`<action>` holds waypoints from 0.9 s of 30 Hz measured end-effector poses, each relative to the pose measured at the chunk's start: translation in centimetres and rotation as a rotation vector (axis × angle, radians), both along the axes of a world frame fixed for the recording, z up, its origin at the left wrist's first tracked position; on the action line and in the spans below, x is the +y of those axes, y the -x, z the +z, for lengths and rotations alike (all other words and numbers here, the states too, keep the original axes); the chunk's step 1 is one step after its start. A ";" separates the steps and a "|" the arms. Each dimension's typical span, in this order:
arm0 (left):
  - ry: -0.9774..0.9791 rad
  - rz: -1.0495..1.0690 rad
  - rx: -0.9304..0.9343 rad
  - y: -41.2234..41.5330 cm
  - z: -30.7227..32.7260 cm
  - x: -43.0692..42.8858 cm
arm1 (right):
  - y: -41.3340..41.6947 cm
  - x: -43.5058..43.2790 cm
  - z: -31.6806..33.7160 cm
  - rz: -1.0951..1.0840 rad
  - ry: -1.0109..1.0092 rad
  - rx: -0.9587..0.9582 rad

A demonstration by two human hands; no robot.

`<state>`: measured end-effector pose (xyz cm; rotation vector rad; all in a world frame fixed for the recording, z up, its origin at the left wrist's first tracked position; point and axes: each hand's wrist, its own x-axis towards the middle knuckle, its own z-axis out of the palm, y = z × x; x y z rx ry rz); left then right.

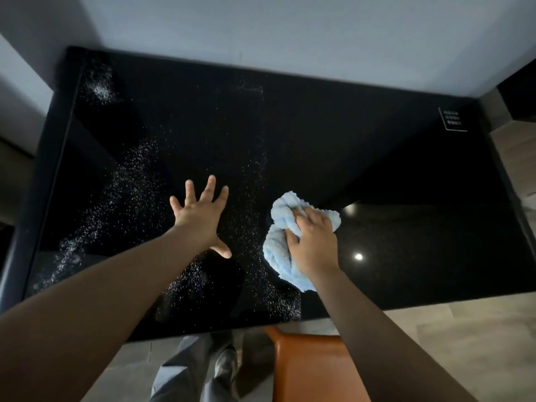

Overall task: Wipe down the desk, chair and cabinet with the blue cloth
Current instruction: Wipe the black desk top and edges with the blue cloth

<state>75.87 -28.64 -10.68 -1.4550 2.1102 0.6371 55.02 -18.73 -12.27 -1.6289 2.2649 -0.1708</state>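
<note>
One view only: head-worn wide-angle, at the near edge of the black surface [319, 146], aimed forward and steeply down. Close range, most of the top in frame. Wall [290, 27] up top, floor [452, 329] and chair [307, 369] at the bottom edge.

One black desk [319, 140]; one blue cloth [282, 216]; one orange chair [307, 369]; two hands: left hand [200, 216], right hand [314, 242]; one label [452, 119]

Open far side, hemmed edges
The desk [319, 134] lies open beyond the left hand [200, 219] and the right hand [314, 246] gripping the blue cloth [278, 227]; a wall [261, 30] closes the back edge, a small sign [452, 119] sits in the far right corner, and a chair [307, 369] stands by the near edge.
</note>
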 end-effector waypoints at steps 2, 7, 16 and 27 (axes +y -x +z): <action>0.008 0.000 0.003 0.0 0.1 0.1 | -0.2 1.4 0.0 -0.003 -0.011 0.002; 0.061 -0.019 0.020 -0.3 0.2 0.6 | -0.7 4.4 0.0 0.012 -0.009 0.006; 0.170 0.068 0.240 -1.6 0.0 4.7 | -1.4 9.3 -0.1 0.031 0.044 0.004; 0.119 -0.063 0.108 -2.3 0.4 12.8 | -2.0 13.8 0.0 0.027 0.031 0.003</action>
